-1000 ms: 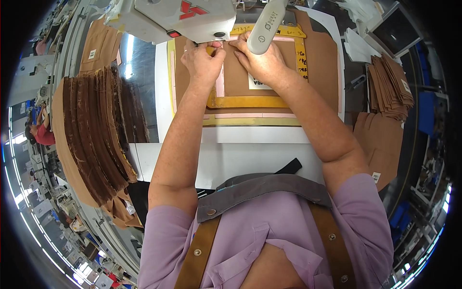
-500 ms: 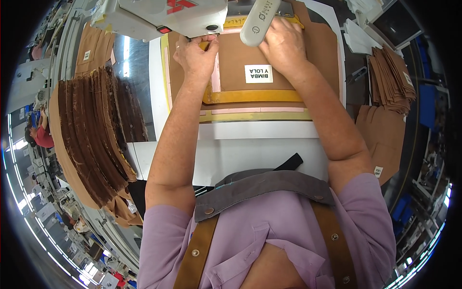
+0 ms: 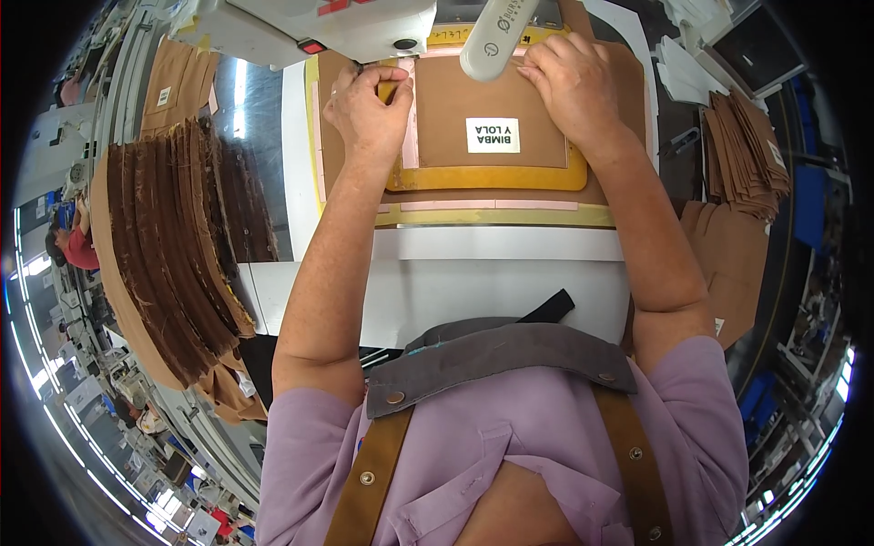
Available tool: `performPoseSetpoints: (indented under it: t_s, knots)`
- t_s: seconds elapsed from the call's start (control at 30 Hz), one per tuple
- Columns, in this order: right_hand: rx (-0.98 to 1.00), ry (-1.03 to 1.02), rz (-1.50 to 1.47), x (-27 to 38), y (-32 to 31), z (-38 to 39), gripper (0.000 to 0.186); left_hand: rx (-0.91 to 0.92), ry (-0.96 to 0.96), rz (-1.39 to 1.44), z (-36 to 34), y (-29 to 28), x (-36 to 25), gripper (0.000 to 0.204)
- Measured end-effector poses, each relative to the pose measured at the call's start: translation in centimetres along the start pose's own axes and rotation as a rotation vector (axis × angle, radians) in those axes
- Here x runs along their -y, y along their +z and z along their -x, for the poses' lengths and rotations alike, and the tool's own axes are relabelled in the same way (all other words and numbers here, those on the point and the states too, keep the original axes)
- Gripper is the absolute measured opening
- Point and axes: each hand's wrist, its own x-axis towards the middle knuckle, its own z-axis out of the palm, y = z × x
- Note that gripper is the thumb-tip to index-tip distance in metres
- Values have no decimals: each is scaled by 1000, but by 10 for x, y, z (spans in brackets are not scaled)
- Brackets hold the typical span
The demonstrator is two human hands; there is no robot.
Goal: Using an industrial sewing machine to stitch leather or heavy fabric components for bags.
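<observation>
A brown panel [image 3: 464,100] with a white label [image 3: 492,135] lies under a yellow template frame [image 3: 482,177] edged with pink strips, on a larger white board [image 3: 496,243]. My left hand [image 3: 369,114] is pinched at the frame's left part, just below the white sewing machine head [image 3: 364,23]; what its fingertips hold is hidden. My right hand [image 3: 574,96] rests at the upper right of the panel, fingers curled and thumb against forefinger on something too small to make out. A pale hand-held-sized device [image 3: 492,41] hangs between my hands.
Stacked dark brown pieces [image 3: 173,255] lie on the left, with flat brown panels [image 3: 177,82] above them. Brown piles [image 3: 737,155], white sheets [image 3: 683,77] and a screen [image 3: 751,50] sit at the right. A co-worker in red [image 3: 73,246] is at the far left.
My right hand has moved right and now curls at the panel's upper right, uncovering the white label. My left hand has shifted slightly left, still pinched near the machine head.
</observation>
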Motion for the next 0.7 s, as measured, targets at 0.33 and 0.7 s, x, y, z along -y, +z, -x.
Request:
performPoseSetpoints:
  t_s: [0.33, 0.7]
  knots:
    - [131, -162, -475, 91, -27, 8, 14, 198, -381, 202, -4, -12, -29, 44]
    - [201, -239, -438, 82, -23, 19, 11, 321, -414, -74, -14, 4, -22, 27]
